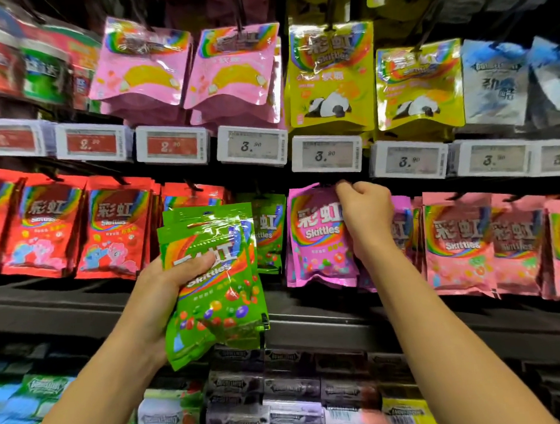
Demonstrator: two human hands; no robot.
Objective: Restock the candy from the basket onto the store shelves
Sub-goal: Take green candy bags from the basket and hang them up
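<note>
While left hand (165, 284) grips green bags (210, 281) mid-frame | right hand (364, 216) pinches purple bag (316, 239) top | light, crinkly, slippery; hold by header.

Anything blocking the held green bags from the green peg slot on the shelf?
Partly: the stack of green Skittles bags in the left hand covers that slot. The hanging purple Skittles bag, pinched by the right hand, sits beside it.

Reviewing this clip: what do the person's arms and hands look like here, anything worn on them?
Both forearms are bare up to the frame's bottom edge: no sleeves, gloves, watch or bracelet show. The left hand and right hand show no rings where their fingers are visible. No markings can be made out. The arms are slim and enter from the lower corners.
</note>
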